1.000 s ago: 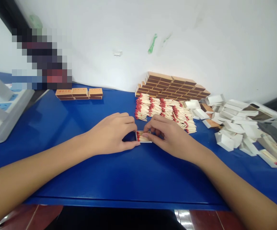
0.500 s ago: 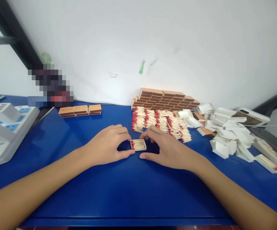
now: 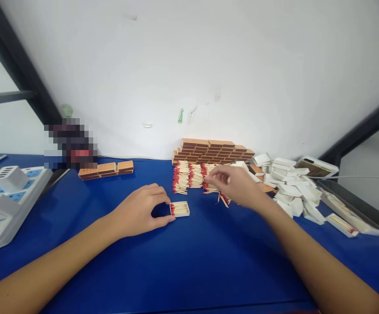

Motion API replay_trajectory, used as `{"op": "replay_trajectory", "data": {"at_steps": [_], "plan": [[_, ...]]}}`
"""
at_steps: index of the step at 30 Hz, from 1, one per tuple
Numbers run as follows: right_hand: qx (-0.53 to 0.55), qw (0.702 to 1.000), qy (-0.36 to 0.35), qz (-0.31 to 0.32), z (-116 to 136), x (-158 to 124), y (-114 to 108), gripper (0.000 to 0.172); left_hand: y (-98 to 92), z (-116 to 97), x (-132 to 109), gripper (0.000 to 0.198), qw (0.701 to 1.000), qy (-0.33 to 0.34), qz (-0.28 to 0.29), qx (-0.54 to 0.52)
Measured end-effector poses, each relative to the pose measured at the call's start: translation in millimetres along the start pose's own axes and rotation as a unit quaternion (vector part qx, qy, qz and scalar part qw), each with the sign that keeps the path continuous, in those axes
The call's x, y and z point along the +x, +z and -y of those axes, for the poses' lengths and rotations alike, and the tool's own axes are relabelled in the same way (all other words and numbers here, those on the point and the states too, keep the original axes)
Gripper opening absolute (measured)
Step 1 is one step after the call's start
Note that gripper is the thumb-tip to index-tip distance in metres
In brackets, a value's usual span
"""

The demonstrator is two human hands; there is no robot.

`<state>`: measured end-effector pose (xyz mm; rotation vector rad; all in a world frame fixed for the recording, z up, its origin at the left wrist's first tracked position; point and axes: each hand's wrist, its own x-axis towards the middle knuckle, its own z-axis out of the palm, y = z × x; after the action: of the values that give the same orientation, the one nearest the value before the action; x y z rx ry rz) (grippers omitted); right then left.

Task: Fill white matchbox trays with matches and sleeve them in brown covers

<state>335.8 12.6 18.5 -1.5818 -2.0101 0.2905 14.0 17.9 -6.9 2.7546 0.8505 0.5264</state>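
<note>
A small white matchbox tray (image 3: 180, 214) lies on the blue table, filled with red-tipped matches. The thumb and index finger of my left hand (image 3: 147, 210) close on its left end and steady it. Off to the right, my right hand (image 3: 233, 185) is over the heap of matches (image 3: 182, 176), its thumb and fingertips pressed together in a pinch. Whatever is between those fingertips is too small to make out. The hand hides the right part of the heap. A few loose matches (image 3: 223, 199) stick out below it.
Stacked orange-brown matchboxes (image 3: 209, 150) stand against the wall, with a short row of matchboxes (image 3: 107, 169) farther left. White empty trays (image 3: 291, 181) are piled at right beside a phone (image 3: 318, 166). A power strip (image 3: 15, 196) occupies the left side.
My right hand has left the tray, moved up and right to the match heap and pinched its fingers. My left hand stays at the tray. The camera view has shifted.
</note>
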Motion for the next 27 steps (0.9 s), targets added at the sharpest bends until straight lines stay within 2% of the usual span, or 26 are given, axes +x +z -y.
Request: {"op": "replay_trajectory", "data": {"at_steps": [1, 2, 3, 5, 7, 11, 15, 19, 22, 25, 27], "plan": [[0.006, 0.993, 0.083, -0.085, -13, 12, -12, 0.023, -0.5, 1, 0, 0.027, 1.0, 0.0, 0.0, 0.0], [0.027, 0.97, 0.166, -0.176, -26, 26, -24, 0.022, -1.0, 2, -1, 0.026, 1.0, -0.001, 0.0, 0.0], [0.034, 0.957, 0.2, -0.207, -39, 39, -35, 0.021, -1.3, 2, -1, 0.027, 1.0, -0.002, -0.003, 0.002], [0.038, 0.943, 0.239, -0.229, -62, 64, -52, 0.022, -1.6, 4, -1, 0.027, 1.0, -0.006, -0.006, 0.003], [0.031, 0.935, 0.27, -0.23, -77, 82, -59, 0.026, -1.3, 4, -1, 0.027, 1.0, -0.006, -0.01, 0.002], [0.035, 0.935, 0.297, -0.193, -83, 102, -47, 0.036, -0.7, 4, 0, 0.026, 1.0, 0.004, -0.022, 0.005], [0.07, 0.931, 0.3, -0.195, -74, 106, -38, 0.038, -1.4, 3, -1, 0.026, 0.999, 0.008, -0.03, 0.009], [0.13, 0.923, 0.285, -0.222, -55, 99, -53, 0.042, 0.0, 2, -1, 0.027, 0.999, 0.022, -0.028, 0.019], [0.171, 0.922, 0.24, -0.249, -32, 78, -60, 0.043, 2.3, 1, -1, 0.031, 0.999, 0.026, -0.028, 0.033], [0.22, 0.935, 0.178, -0.212, 0, 45, -40, 0.042, 1.1, -1, -2, 0.045, 0.997, 0.014, -0.05, 0.053], [0.247, 0.948, 0.142, -0.139, 22, 19, -12, 0.048, -2.6, -3, -2, 0.057, 0.994, 0.003, -0.085, 0.065]]}}
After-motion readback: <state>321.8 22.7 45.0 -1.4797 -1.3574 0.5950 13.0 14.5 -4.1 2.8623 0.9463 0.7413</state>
